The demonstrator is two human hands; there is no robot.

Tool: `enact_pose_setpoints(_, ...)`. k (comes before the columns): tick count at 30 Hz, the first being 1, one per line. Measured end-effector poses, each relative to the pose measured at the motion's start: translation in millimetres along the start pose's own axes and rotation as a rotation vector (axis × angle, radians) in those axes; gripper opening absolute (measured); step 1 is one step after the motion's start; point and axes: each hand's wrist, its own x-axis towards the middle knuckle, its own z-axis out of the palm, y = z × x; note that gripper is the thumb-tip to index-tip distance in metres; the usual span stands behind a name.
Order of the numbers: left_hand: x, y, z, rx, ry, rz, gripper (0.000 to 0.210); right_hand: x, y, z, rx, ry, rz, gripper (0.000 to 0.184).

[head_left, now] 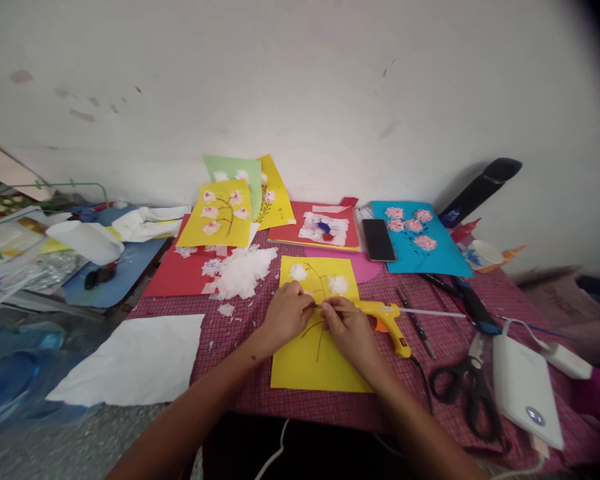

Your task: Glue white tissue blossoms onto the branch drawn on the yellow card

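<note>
Over a yellow sheet of card point(300, 367) with drawn brown stems, my left hand point(287, 312) and my right hand point(349, 330) meet, fingertips nearly touching. Both are closed in a pinch on a thin stick-like piece point(319, 307), mostly hidden by the fingers. Two white tissue-paper blossoms, a left one point(298, 272) and a right one point(337, 285), sit on the upper part of the card. A yellow hot glue gun point(387, 317) with a long glue stick point(435, 312) lies just right of my right hand.
White paper scraps point(245, 272) are heaped on a red sheet point(167, 277) at left, near a white tissue sheet point(140, 357). Finished flower cards point(220, 213) lean at the back. Rightward lie a phone point(379, 240), a blue card point(453, 257), scissors point(467, 387) and a power bank point(525, 387).
</note>
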Motion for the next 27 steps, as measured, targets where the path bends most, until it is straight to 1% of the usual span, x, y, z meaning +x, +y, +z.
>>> enact_pose_setpoints(8, -2.5, -5.1, 2.2, -0.071, -0.009, 0.0, 0.014, 0.0, 8.3, 5.3, 0.014, 0.016, -0.012, 0.029)
enact_pose_setpoints(13, -3.5, -8.4, 4.5, -0.105, 0.002, -0.006, 0.02, 0.2, 10.2, 6.5, 0.005, 0.018, -0.026, 0.027)
enact_pose_setpoints(20, -4.9, -10.9, 7.8, -0.129, 0.027, -0.033, 0.029, 3.4, 3.1, 5.7, -0.046, 0.013, -0.059, 0.022)
enact_pose_setpoints(24, -6.1, -12.0, 8.0, -0.147, 0.025, -0.031, 0.03, 6.4, -1.2, 4.7, -0.114, 0.02, -0.071, 0.022)
enact_pose_setpoints(27, -6.4, -12.3, 7.5, -0.156, 0.033, -0.036, 0.031, 11.0, -3.8, 3.9, -0.153, 0.0, -0.077, 0.023)
